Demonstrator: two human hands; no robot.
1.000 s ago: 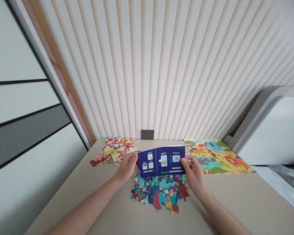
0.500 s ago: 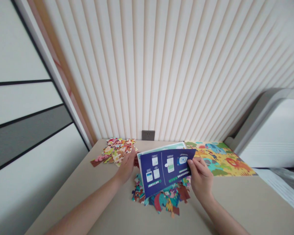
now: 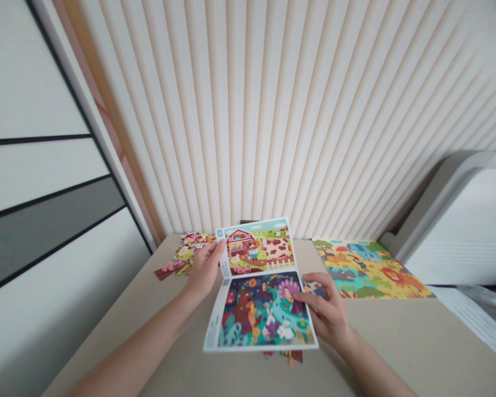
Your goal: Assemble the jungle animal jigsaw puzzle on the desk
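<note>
An open booklet (image 3: 238, 274) is held up over the table, tilted towards me. Its upper page shows a farm with a red barn and a cow; the lower one has a dark forest scene with animals. My left hand (image 3: 206, 266) grips the upper page's left edge, thumb in front. At the right edge, my right hand (image 3: 328, 311) is closed about the lower page, with one digit lying on the picture. Beneath the booklet, mostly hidden, lies a pile of puzzle pieces (image 3: 291, 357).
Another heap of puzzle pieces (image 3: 184, 256) lies at the table's back left. A finished animal puzzle (image 3: 366, 267) lies flat at the back right, beside a large white object (image 3: 458, 226). A ribbed wall (image 3: 256, 110) rises behind the table (image 3: 380, 336).
The booklet has gone from its blue printed side to an open spread with farm and forest pictures. My right hand has shifted slightly down, and the pile beneath is now more covered.
</note>
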